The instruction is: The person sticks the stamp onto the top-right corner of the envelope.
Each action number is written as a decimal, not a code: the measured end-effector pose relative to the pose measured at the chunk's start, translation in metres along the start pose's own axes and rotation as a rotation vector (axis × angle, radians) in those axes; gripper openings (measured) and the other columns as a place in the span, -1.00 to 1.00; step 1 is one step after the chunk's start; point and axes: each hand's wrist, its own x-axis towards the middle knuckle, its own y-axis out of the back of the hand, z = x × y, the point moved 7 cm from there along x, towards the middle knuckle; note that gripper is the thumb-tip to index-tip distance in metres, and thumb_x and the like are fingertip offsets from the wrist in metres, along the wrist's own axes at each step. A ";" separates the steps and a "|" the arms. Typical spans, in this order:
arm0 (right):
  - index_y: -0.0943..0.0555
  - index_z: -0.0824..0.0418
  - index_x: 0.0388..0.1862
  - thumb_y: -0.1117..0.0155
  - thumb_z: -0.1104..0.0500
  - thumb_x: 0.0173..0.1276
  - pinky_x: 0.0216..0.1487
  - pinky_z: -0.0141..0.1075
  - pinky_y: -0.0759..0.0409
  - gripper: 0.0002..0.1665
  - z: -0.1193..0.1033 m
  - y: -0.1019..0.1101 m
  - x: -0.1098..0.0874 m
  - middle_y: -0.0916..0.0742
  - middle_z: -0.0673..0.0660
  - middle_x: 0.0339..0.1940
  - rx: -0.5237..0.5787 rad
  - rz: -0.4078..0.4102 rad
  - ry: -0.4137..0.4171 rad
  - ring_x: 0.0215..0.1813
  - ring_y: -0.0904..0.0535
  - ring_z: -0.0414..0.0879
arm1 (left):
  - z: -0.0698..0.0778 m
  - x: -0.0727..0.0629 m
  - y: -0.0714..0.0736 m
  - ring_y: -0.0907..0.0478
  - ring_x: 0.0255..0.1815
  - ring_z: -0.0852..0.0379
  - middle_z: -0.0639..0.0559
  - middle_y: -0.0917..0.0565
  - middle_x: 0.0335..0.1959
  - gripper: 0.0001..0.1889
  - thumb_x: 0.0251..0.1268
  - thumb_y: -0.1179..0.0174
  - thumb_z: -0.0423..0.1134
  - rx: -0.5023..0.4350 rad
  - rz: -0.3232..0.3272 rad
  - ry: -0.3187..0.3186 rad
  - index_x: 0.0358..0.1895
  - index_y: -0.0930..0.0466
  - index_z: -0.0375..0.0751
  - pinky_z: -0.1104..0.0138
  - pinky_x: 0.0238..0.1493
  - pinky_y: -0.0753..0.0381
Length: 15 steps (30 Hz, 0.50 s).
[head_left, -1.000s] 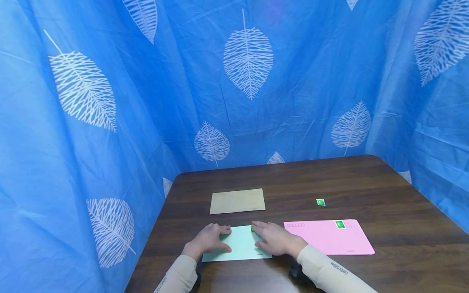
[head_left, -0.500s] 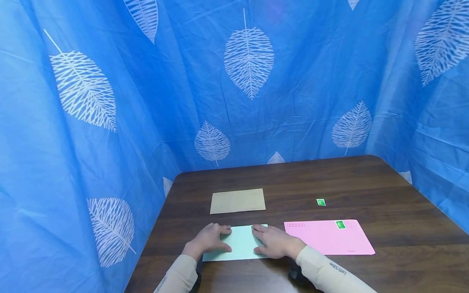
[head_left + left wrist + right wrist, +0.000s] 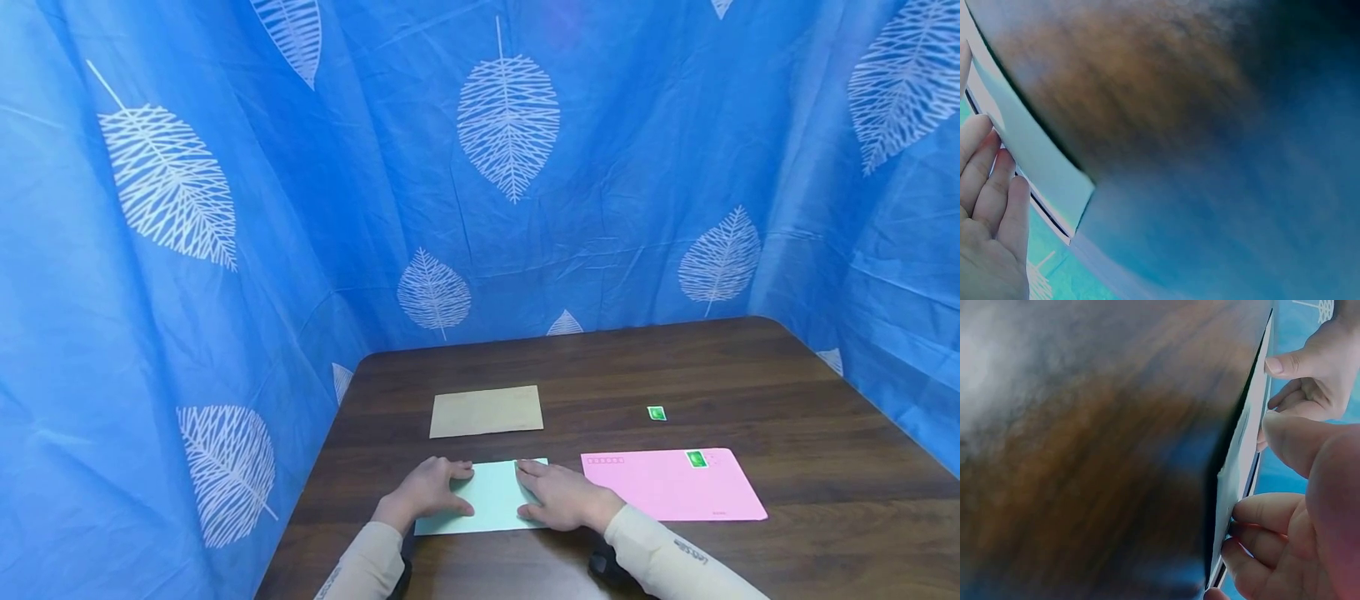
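Note:
A mint-green envelope [image 3: 493, 497] lies flat near the table's front edge. My left hand [image 3: 426, 490] rests on its left end, fingers extended and thumb spread apart. On its upper right corner my right hand [image 3: 564, 495] presses with extended fingers; the palm and fingers hide that corner, and the stamp seen there earlier is covered. From the right wrist view, the fingertips [image 3: 1244, 509] touch the envelope's surface. The left wrist view has the left fingers [image 3: 1007, 200] lying along the same envelope [image 3: 1054, 181].
A pink envelope [image 3: 660, 492] with a green stamp [image 3: 697, 459] at its upper right lies to the right. Behind it is a loose green stamp [image 3: 657, 413]. A tan envelope [image 3: 486, 412] lies farther back on the wooden table [image 3: 600, 375], with blue curtain [image 3: 600, 208] around.
My right hand has shifted slightly over the envelope's corner, covering the green stamp that showed at its fingertips. The envelope's far right corner has come into view. My left hand has stayed put.

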 end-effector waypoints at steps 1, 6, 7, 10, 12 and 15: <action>-0.44 0.32 0.40 -0.27 -0.17 0.38 0.37 -0.02 -0.49 -0.20 0.000 0.000 0.000 -0.51 0.23 0.46 -0.001 -0.001 -0.001 0.41 -0.50 0.15 | 0.000 0.000 0.000 -0.52 0.36 -0.06 0.00 -0.63 0.29 -0.34 -0.01 -0.54 0.04 0.000 0.001 0.002 0.20 -0.65 -0.16 0.09 0.33 -0.51; -0.44 0.31 0.41 -0.26 -0.17 0.38 0.37 -0.04 -0.49 -0.20 0.001 -0.002 0.001 -0.50 0.23 0.46 0.003 -0.008 -0.010 0.41 -0.50 0.15 | 0.000 0.000 -0.001 -0.51 0.38 -0.06 0.01 -0.62 0.30 -0.34 0.00 -0.53 0.03 -0.007 -0.006 0.012 0.21 -0.65 -0.15 0.09 0.34 -0.50; -0.44 0.32 0.41 -0.26 -0.17 0.38 0.37 -0.04 -0.50 -0.20 0.000 -0.002 0.001 -0.50 0.23 0.46 0.005 -0.007 -0.010 0.40 -0.51 0.14 | 0.000 0.000 -0.001 -0.51 0.38 -0.06 0.01 -0.62 0.30 -0.34 0.00 -0.53 0.03 -0.009 -0.005 0.012 0.21 -0.65 -0.16 0.09 0.34 -0.50; -0.44 0.34 0.41 -0.26 -0.16 0.39 0.37 -0.05 -0.50 -0.20 0.000 -0.002 0.002 -0.50 0.23 0.46 0.007 -0.006 -0.009 0.40 -0.52 0.14 | -0.001 -0.001 -0.001 -0.50 0.38 -0.06 0.01 -0.61 0.30 -0.34 0.00 -0.53 0.03 -0.013 -0.006 0.011 0.21 -0.65 -0.17 0.09 0.35 -0.49; -0.44 0.34 0.41 -0.25 -0.16 0.39 0.38 -0.05 -0.49 -0.21 0.000 -0.002 0.002 -0.50 0.24 0.46 0.012 -0.009 -0.012 0.41 -0.51 0.14 | 0.000 -0.001 -0.001 -0.50 0.38 -0.06 0.00 -0.61 0.30 -0.34 0.00 -0.53 0.02 -0.018 -0.004 0.010 0.21 -0.65 -0.17 0.08 0.35 -0.48; -0.44 0.33 0.41 -0.24 -0.15 0.41 0.40 -0.04 -0.47 -0.22 0.001 -0.001 0.003 -0.49 0.23 0.47 0.023 -0.018 -0.026 0.42 -0.49 0.14 | 0.000 -0.001 0.000 -0.50 0.38 -0.08 -0.01 -0.62 0.30 -0.34 -0.01 -0.54 0.01 -0.024 -0.001 0.005 0.20 -0.65 -0.19 0.08 0.35 -0.48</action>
